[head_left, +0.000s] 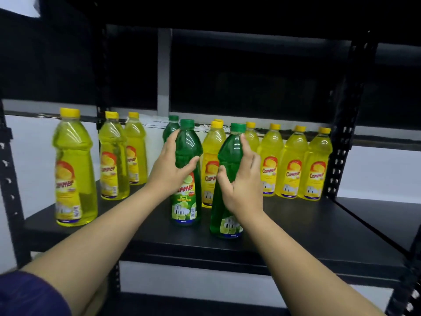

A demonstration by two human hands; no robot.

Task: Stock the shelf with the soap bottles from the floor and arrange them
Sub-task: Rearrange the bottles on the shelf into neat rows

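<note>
From my head camera, both hands are on the shelf (296,233), each wrapped round a green bottle. My left hand (169,169) grips one green bottle (188,179) at the shoulder just above its label, thumb in front, fingers behind; it stands upright on its base. My right hand (242,185) holds the other green bottle (227,156) round its waist, and that one leans a little to the right, its base on or just above the shelf; I cannot tell which.

They look full, so I judge them fairly heavy for their size, with smooth, slightly yielding plastic that could slip if squeezed low on the glossy label. The narrowing above the label is the safest hold, and the caps look shut.

A third green bottle (170,131) stands behind my left hand. Just behind and between my two bottles is a yellow bottle (211,169), close enough to knock over. More yellow bottles (296,165) run in a row to the right, near my right wrist. Three more yellows (114,160) stand apart on the left. The front of the shelf is open.
</note>
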